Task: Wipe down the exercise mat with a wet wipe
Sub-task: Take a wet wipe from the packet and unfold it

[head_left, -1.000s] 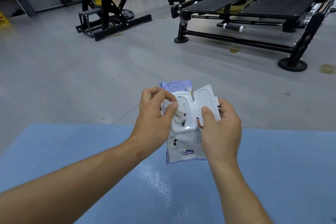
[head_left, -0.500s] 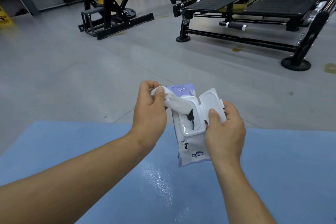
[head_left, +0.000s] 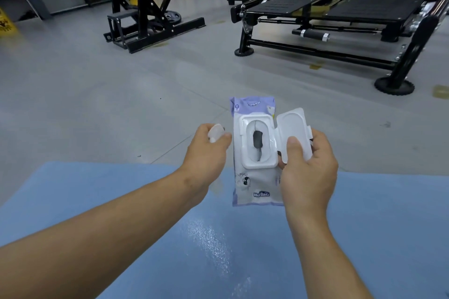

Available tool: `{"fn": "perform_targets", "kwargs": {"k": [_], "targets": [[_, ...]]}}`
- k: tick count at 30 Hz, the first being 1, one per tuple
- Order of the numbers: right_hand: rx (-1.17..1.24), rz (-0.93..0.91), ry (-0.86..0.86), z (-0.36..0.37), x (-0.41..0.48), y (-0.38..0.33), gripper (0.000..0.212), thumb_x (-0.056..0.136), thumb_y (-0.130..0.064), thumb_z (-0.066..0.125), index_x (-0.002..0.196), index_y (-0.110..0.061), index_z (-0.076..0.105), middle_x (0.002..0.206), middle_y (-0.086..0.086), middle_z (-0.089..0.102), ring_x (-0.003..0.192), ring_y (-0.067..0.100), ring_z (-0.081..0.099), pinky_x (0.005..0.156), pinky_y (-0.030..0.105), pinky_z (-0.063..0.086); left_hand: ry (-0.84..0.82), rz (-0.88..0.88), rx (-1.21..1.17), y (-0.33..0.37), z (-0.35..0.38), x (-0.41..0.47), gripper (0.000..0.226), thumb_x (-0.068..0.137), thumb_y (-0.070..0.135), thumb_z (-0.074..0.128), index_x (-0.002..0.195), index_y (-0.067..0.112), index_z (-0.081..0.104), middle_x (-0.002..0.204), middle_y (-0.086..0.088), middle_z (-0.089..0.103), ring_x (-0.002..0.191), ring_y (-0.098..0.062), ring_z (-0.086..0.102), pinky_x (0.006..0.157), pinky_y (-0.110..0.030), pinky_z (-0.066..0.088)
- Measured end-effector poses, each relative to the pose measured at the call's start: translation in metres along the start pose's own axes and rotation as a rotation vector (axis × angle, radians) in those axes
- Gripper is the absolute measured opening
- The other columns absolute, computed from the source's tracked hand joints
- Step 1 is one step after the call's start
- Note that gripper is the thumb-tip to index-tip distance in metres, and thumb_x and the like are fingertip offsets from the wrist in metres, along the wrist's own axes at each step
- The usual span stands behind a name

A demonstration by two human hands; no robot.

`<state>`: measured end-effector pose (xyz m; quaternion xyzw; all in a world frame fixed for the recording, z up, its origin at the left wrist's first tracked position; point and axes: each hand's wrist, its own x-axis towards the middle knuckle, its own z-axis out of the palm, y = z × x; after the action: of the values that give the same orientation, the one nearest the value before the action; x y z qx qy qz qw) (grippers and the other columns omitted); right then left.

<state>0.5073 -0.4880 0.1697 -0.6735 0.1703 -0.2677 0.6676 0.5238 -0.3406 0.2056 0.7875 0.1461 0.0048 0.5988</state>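
Left hand (head_left: pixel 206 153) pinches wipe (head_left: pixel 215 131) (seemingly bunched); right hand (head_left: pixel 308 175) grips open pack (head_left: pixel 255 185) over mat (head_left: pixel 388 226); black machine (head_left: pixel 379 5) beyond.

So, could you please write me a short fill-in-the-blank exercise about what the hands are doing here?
The right hand holds the wipes pack, whose lid is ____. The left hand pinches a bunched white ____. Below both hands lies a mat coloured ____.
Missing words: open; wipe; blue.
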Motion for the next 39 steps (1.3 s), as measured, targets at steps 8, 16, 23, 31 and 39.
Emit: {"fn": "perform_targets", "kwargs": {"k": [8, 16, 23, 31, 39], "targets": [[0.080, -0.109, -0.169, 0.006, -0.012, -0.013, 0.023, 0.103, -0.026, 0.058, 0.120, -0.037, 0.069, 0.105, -0.025, 0.071, 0.097, -0.002, 0.067, 0.075, 0.014, 0.050, -0.179, 0.005, -0.108, 0.009, 0.009, -0.009, 0.043, 0.107, 0.046, 0.043, 0.074, 0.030, 0.066, 0.067, 0.002, 0.061, 0.056, -0.011, 0.048, 0.056, -0.025, 0.042], [0.003, -0.180, -0.283, 0.014, -0.021, -0.008, 0.025, 0.101, -0.018, 0.063, 0.116, -0.036, 0.074, 0.140, -0.013, 0.050, 0.113, -0.003, 0.057, 0.080, 0.005, 0.045, -0.321, 0.125, -0.068, 0.013, 0.010, -0.010, 0.042, 0.103, 0.061, 0.042, 0.091, 0.035, 0.073, 0.069, 0.017, 0.067, 0.052, 0.000, 0.056, 0.049, -0.016, 0.043], [-0.024, -0.196, -0.276, 0.016, -0.020, -0.002, 0.027, 0.099, -0.010, 0.065, 0.113, -0.030, 0.076, 0.137, -0.012, 0.051, 0.107, 0.006, 0.062, 0.079, 0.009, 0.048, -0.330, 0.164, -0.057, 0.005, 0.008, -0.007, 0.017, 0.106, 0.032, 0.055, 0.106, 0.024, 0.070, 0.069, 0.016, 0.068, 0.052, 0.001, 0.058, 0.047, -0.013, 0.041], [-0.082, -0.268, -0.270, 0.020, -0.023, -0.005, 0.026, 0.096, -0.012, 0.069, 0.118, -0.023, 0.076, 0.142, -0.005, 0.050, 0.122, 0.009, 0.056, 0.091, 0.032, 0.056, -0.258, 0.069, -0.145, 0.010, 0.011, -0.007, 0.020, 0.104, 0.031, 0.058, 0.114, 0.022, 0.072, 0.099, -0.001, 0.078, 0.086, -0.016, 0.075, 0.076, -0.039, 0.060], [-0.061, -0.397, -0.322, 0.046, -0.042, -0.020, 0.043, 0.085, -0.017, 0.068, 0.128, -0.021, 0.069, 0.141, -0.005, 0.051, 0.131, 0.015, 0.051, 0.101, 0.043, 0.051, -0.196, 0.014, -0.490, 0.034, -0.004, -0.011, 0.032, 0.097, 0.001, 0.050, 0.117, 0.016, 0.070, 0.104, -0.010, 0.079, 0.090, -0.023, 0.077, 0.067, -0.029, 0.061]]}}
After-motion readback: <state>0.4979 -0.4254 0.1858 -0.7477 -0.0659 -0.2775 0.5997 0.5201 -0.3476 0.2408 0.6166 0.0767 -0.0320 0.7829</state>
